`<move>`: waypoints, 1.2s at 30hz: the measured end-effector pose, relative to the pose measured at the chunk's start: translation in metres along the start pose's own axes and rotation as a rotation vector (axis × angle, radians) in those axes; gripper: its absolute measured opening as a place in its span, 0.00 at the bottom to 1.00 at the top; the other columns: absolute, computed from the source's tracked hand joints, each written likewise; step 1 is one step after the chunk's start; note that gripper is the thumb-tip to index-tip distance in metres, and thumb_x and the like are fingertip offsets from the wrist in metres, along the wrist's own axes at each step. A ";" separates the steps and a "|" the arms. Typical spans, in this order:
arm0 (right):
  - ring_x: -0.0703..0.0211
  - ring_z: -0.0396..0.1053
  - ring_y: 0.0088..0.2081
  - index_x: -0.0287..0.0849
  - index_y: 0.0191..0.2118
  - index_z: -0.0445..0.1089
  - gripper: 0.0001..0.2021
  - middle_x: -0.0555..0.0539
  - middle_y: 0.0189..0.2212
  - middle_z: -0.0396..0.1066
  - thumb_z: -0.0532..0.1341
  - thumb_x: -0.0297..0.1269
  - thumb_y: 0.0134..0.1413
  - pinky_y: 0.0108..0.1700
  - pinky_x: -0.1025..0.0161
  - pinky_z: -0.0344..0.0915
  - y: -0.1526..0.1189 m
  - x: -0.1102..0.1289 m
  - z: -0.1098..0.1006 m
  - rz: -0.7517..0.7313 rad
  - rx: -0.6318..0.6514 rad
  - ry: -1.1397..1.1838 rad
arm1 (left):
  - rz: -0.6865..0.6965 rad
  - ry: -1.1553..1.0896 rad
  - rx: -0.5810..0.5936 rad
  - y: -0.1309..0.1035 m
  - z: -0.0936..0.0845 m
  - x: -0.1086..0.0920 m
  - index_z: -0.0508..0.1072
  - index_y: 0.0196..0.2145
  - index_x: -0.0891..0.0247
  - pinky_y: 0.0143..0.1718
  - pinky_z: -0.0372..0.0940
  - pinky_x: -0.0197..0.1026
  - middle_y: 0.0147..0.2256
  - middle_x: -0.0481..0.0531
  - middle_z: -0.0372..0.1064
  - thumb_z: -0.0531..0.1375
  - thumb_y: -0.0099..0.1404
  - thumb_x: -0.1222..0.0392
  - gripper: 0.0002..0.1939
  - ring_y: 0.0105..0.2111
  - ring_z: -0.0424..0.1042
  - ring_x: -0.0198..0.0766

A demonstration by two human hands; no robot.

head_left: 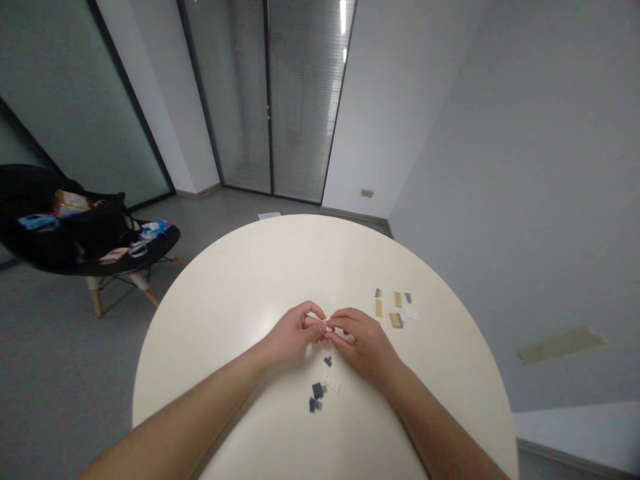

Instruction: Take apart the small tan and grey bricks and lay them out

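Over the middle of the round white table [225, 287], my left hand [299, 330] and my right hand [361, 339] meet at the fingertips. Both are pinched around something small and whitish [327, 327], mostly hidden by the fingers. Just below them lies a small dark piece [328, 361]. Nearer the front are a dark square piece [317, 390], another dark piece [313, 405] and several clear pieces [333, 383]. To the right of my right hand are several tan and grey pieces, among them a tan one [396, 320], and a white square [412, 313].
A black chair [45, 260] at the left holds a black bag [103, 230] and small packets. Behind the table stand a glass door [300, 100] and a grey wall [525, 200] with a strip of tape [563, 345].
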State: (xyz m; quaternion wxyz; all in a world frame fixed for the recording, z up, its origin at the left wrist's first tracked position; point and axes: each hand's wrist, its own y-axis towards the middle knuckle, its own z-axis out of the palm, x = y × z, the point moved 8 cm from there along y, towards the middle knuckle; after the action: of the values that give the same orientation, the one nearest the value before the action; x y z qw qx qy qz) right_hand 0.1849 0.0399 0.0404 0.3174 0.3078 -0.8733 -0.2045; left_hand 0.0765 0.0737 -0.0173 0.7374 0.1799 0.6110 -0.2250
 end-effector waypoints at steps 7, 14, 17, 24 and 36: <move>0.61 0.71 0.33 0.43 0.37 0.73 0.05 0.44 0.36 0.75 0.60 0.34 0.57 0.36 0.64 0.69 0.002 -0.015 -0.013 0.026 -0.021 -0.032 | -0.039 0.019 0.000 0.000 -0.001 0.008 0.65 0.40 0.64 0.34 0.62 0.39 0.32 0.54 0.75 0.65 0.57 0.50 0.19 0.30 0.72 0.36; 0.60 0.68 0.26 0.42 0.34 0.75 0.11 0.45 0.31 0.75 0.61 0.44 0.50 0.33 0.61 0.66 -0.032 -0.122 -0.099 0.522 -0.180 -0.329 | -0.044 0.128 -0.024 0.000 -0.003 0.007 0.69 0.36 0.66 0.31 0.61 0.37 0.27 0.49 0.69 0.65 0.57 0.52 0.15 0.27 0.69 0.33; 0.55 0.69 0.27 0.43 0.34 0.77 0.12 0.45 0.25 0.74 0.63 0.44 0.45 0.34 0.59 0.64 -0.067 -0.171 -0.137 0.853 -0.162 -0.480 | -0.049 0.173 -0.014 -0.001 -0.002 0.006 0.71 0.34 0.67 0.30 0.61 0.37 0.26 0.50 0.69 0.64 0.57 0.52 0.14 0.26 0.68 0.33; 0.53 0.73 0.31 0.41 0.33 0.77 0.12 0.42 0.31 0.77 0.62 0.40 0.42 0.33 0.61 0.64 -0.105 -0.208 -0.142 1.018 -0.091 -0.479 | -0.072 0.217 -0.009 -0.003 -0.001 0.004 0.72 0.32 0.67 0.31 0.61 0.37 0.25 0.50 0.69 0.64 0.57 0.52 0.14 0.26 0.68 0.34; 0.50 0.74 0.38 0.42 0.34 0.79 0.13 0.43 0.35 0.78 0.62 0.41 0.43 0.37 0.60 0.65 -0.106 -0.223 -0.132 0.971 0.002 -0.518 | -0.040 0.447 0.063 -0.007 -0.003 0.002 0.75 0.32 0.66 0.25 0.55 0.33 0.22 0.47 0.65 0.60 0.59 0.56 0.10 0.23 0.61 0.31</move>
State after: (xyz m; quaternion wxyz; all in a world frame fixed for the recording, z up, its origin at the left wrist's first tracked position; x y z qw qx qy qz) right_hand 0.4537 0.0898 -0.0194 0.1496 -0.1906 -0.9647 -0.1027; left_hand 0.0704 0.0694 -0.0198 0.5729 0.2364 0.7553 -0.2130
